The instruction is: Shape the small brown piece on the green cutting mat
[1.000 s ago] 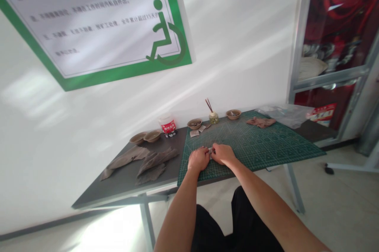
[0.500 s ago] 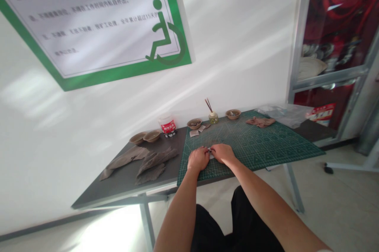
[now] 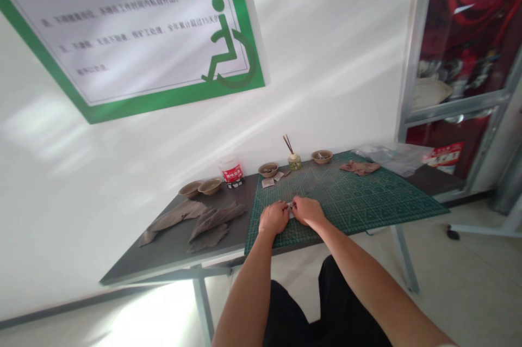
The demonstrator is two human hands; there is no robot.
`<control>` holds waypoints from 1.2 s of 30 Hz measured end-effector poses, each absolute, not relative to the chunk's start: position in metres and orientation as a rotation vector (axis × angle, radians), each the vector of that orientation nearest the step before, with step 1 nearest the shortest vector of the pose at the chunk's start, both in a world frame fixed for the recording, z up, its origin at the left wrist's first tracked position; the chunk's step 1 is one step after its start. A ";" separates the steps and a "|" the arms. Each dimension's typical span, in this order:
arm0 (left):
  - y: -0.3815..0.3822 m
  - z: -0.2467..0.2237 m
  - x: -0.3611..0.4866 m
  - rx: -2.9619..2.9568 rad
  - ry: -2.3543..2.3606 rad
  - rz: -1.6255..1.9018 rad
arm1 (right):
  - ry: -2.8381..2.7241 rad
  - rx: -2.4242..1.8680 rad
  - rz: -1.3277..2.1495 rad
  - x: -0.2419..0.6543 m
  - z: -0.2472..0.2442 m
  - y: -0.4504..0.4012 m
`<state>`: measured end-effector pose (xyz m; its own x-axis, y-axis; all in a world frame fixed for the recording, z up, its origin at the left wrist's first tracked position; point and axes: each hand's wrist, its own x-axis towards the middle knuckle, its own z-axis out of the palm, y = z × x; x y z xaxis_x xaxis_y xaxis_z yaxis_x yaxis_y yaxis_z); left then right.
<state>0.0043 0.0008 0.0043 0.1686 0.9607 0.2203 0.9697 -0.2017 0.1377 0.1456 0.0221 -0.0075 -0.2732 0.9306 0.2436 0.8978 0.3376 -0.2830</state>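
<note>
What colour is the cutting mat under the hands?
Dark green with a pale grid; the cutting mat shows best in the head view.

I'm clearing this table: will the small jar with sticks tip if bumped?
Probably: the small jar has a narrow base and thin sticks leaning from its top, so it likely tips easily. It looks like glass, so it may be fragile.
</note>
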 end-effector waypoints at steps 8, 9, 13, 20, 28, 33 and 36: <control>0.002 0.003 0.003 -2.363 -1.966 -0.380 | -2.248 -1.600 0.123 0.145 -0.007 0.025; 0.002 0.003 0.003 -2.370 -1.950 -0.383 | -2.263 -1.582 0.128 0.146 -0.007 0.024; 0.004 0.001 0.000 -2.380 -1.927 -0.404 | -2.319 -1.510 0.166 0.148 -0.003 0.021; 0.005 0.000 0.000 -2.373 -1.939 -0.408 | -2.294 -1.569 0.190 0.147 -0.001 0.016; 0.003 0.003 0.003 -2.371 -1.983 -0.394 | -2.287 -1.631 0.188 0.146 -0.001 0.020; 0.002 0.004 0.003 -2.375 -1.993 -0.402 | -2.331 -1.551 0.186 0.147 0.000 0.020; 0.003 0.002 0.001 -2.369 -1.980 -0.416 | -2.330 -1.525 0.174 0.147 -0.001 0.019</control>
<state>0.0011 0.0033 0.0015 0.1567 0.9629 0.2198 0.9699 -0.1921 0.1498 0.1470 0.0190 -0.0008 -0.3599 0.9063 0.2215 0.8634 0.4135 -0.2890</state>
